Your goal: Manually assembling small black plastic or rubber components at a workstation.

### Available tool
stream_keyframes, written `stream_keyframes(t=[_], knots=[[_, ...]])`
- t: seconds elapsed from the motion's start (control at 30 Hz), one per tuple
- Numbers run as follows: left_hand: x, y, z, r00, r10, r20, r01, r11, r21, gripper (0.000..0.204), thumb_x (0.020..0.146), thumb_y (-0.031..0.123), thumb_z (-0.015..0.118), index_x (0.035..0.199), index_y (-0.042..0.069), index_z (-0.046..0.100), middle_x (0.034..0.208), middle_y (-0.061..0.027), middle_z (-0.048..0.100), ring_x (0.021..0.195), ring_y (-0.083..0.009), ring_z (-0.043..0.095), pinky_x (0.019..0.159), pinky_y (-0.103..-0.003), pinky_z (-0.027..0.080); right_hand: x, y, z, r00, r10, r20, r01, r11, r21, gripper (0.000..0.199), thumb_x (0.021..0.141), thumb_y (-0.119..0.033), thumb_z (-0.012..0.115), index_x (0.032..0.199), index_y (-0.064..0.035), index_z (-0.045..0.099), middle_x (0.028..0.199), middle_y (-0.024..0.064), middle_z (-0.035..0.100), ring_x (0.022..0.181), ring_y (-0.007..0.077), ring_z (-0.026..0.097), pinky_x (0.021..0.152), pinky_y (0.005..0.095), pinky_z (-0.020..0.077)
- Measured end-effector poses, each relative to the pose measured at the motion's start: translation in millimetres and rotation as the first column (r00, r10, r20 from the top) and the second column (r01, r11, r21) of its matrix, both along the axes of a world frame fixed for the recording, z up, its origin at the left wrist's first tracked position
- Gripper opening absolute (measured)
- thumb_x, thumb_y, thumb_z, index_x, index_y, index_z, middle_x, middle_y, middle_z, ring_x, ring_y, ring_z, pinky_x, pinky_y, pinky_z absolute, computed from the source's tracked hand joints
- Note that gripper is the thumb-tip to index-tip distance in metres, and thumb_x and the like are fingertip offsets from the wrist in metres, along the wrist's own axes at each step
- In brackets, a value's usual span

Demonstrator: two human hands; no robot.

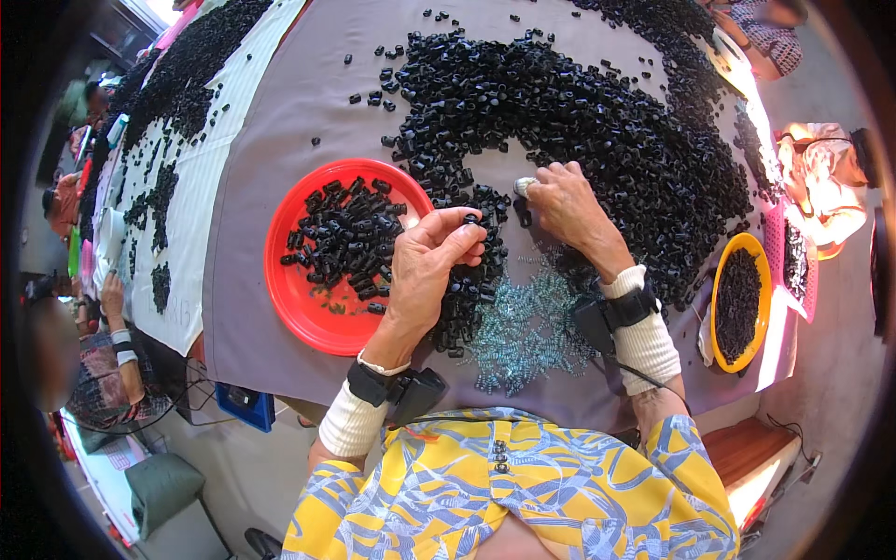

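Note:
My left hand (429, 266) pinches a small black plastic cap (472, 219) between thumb and fingertips, just right of a red plate (280, 294). Many similar black pieces (341, 238) lie on that plate. My right hand (571, 210), one digit wrapped in white, is closed with bent fingers at the inner edge of a big heap of black caps (569, 98). What its fingertips hold is hidden; a black piece (524, 213) shows just beneath them. Small pale metal springs (523, 331) are spread between my forearms, with more black pieces along their left side.
A yellow oval basket (764, 285) full of slim black parts stands at the right table edge, beside a pink basket (810, 252). Grey cloth (252, 233) covers the table. Another table (187, 243) with black parts is at left. Other people sit at both sides.

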State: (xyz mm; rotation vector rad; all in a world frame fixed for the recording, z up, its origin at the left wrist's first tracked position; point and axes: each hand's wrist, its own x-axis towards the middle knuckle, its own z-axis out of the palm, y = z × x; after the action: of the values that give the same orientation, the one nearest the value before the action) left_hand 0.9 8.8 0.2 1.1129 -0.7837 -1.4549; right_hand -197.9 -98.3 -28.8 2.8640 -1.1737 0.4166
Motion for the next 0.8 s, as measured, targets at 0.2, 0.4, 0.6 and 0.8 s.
stream_keyframes(t=[0.2, 0.4, 0.6, 0.8], knots=[[-4, 0, 6, 1.000, -0.008, 0.015, 0.008, 1.000, -0.009, 0.022, 0.090, 0.010, 0.059, 0.110, -0.001, 0.061, 0.090, -0.0079, 0.066, 0.075, -0.0116, 0.062, 0.069, -0.025, 0.053, -1, -3, -4, 0.999, 0.045, 0.004, -0.044, 0.998, -0.052, 0.008, 0.073, -0.009, 0.063, 0.080, -0.0058, 0.059, 0.078, 0.0078, 0.059, 0.081, 0.0244, 0.055, 0.075, 0.0378, 0.0397], [-10, -2, 3, 0.998, -0.001, 0.061, 0.001, 1.000, 0.002, 0.022, 0.091, 0.011, 0.059, 0.109, 0.000, 0.062, 0.090, -0.0080, 0.066, 0.076, -0.0116, 0.063, 0.070, -0.025, 0.053, -6, 16, 29, 0.956, 0.041, 0.290, -0.090, 0.983, 0.158, 0.019, 0.073, -0.017, 0.069, 0.080, -0.0040, 0.057, 0.078, 0.0096, 0.058, 0.078, 0.0276, 0.054, 0.076, 0.0385, 0.0393], [-15, -5, 3, 0.998, -0.023, -0.065, 0.023, 1.000, -0.001, 0.022, 0.090, 0.010, 0.059, 0.109, -0.002, 0.061, 0.091, -0.0087, 0.066, 0.078, -0.0136, 0.064, 0.072, -0.027, 0.054, 9, 35, 61, 0.870, 0.222, 0.440, -0.280, 0.958, 0.069, 0.022, 0.074, -0.020, 0.070, 0.084, -0.0021, 0.060, 0.076, 0.0097, 0.057, 0.077, 0.0284, 0.055, 0.082, 0.0397, 0.0407], [-11, -4, 2, 0.972, -0.067, -0.223, 0.075, 0.997, 0.028, 0.021, 0.089, 0.006, 0.058, 0.109, -0.002, 0.059, 0.094, -0.0097, 0.066, 0.079, -0.0160, 0.065, 0.074, -0.030, 0.055, 14, 36, 58, 0.838, 0.245, 0.488, -0.324, 0.942, 0.084, 0.020, 0.075, -0.019, 0.069, 0.079, -0.0026, 0.058, 0.076, 0.0099, 0.057, 0.076, 0.0277, 0.056, 0.080, 0.0400, 0.0412]])
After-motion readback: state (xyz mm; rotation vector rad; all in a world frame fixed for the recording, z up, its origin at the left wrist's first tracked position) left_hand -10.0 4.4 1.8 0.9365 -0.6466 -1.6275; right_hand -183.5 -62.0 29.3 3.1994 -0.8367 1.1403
